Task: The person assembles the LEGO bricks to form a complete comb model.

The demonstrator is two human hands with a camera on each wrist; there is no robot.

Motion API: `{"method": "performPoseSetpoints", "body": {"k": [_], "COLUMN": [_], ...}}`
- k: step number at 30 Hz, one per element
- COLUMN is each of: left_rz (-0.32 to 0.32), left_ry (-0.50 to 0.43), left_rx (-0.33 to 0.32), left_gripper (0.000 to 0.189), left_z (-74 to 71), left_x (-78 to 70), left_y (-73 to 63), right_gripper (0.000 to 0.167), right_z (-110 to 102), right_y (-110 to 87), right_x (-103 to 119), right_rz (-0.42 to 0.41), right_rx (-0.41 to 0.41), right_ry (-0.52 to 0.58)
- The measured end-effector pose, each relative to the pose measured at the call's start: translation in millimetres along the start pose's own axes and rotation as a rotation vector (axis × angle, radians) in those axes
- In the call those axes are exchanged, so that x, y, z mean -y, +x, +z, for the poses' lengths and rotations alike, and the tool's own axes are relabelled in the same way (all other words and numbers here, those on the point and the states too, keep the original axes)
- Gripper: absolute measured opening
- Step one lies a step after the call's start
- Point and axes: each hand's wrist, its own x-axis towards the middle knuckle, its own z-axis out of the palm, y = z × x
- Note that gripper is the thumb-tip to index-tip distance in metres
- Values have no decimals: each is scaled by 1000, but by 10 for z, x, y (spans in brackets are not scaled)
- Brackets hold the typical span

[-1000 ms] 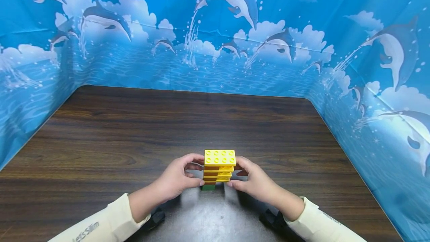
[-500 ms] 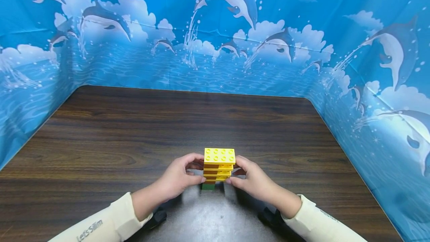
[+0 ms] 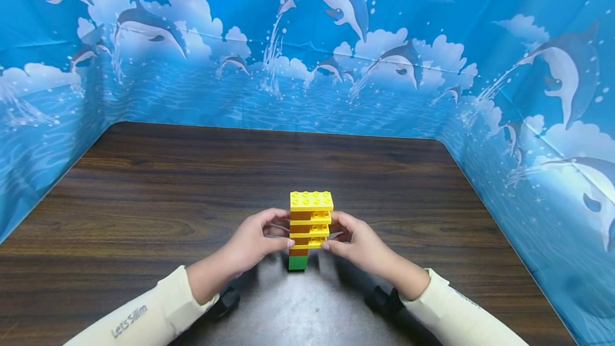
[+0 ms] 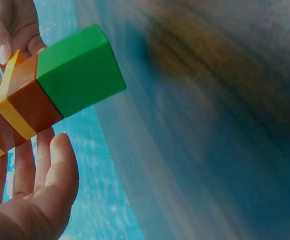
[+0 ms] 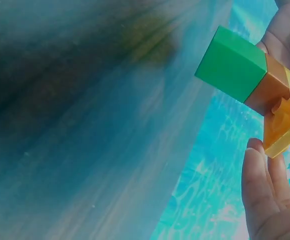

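Note:
A tower of toy building bricks [image 3: 311, 202] stands upright between my two hands. It is made of wide yellow plates with small brown bricks [image 4: 35, 97] between them, and a green brick [image 4: 80, 70] forms its bottom. The yellow plates overhang the brown bricks on the right. My left hand [image 3: 250, 242] grips the tower's left side, thumb in front and fingers behind. My right hand [image 3: 357, 244] holds the right ends of the yellow plates [image 5: 284, 140] in the same way. The green brick shows below both hands in both wrist views.
The tower is near the front of a dark wood-grain table [image 3: 269, 175]. A blue curtain [image 3: 192, 89] printed with dolphins encloses its back and sides. Dark wrist devices [image 3: 226, 303] sit under both cream sleeves [image 3: 144, 308].
Both hands have raised the tower, its top moving up in the head view. More of its front and of the green brick shows now. Both hands keep their hold.

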Motion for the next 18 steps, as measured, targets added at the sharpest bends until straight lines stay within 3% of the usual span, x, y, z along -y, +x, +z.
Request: {"method": "performPoseSetpoints", "body": {"k": [9,18], "left_rz": [-76,-155], "left_ry": [-26,-35], "left_rx": [-19,-34], "left_gripper": [53,56], "left_z": [-50,-57], "left_x": [-19,11], "left_y": [124,239], "right_gripper": [50,55], "right_z": [-104,-183], "right_y": [99,233], "right_x": [-18,-57], "right_rz": [60,171], "right_rx": [49,116], "right_ry": [34,114]}}
